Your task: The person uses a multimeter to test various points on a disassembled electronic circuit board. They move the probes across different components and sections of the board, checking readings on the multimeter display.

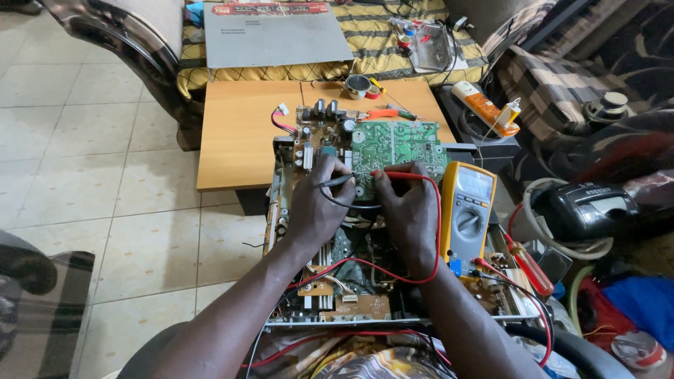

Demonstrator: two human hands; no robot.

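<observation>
My left hand (316, 207) grips a black test probe (339, 181), its tip pointing right onto a green circuit board (400, 144). My right hand (407, 203) pinches a red test probe (394, 173), whose tip also rests on that board. Both probe tips sit close together near the board's lower left. Red and black leads loop back over my wrists to a yellow multimeter (469, 207) standing just right of my right hand. The board lies tilted over an open metal chassis (351, 302) full of smaller boards and wiring.
A wooden table (239, 133) holds the chassis's far end, a small round tin (358, 85) and orange-handled pliers (382, 113). A grey metal cover (274, 38) lies on the sofa behind. A red-handled screwdriver (530, 267), a black radio (590, 207) and an orange power strip (484, 107) sit to the right.
</observation>
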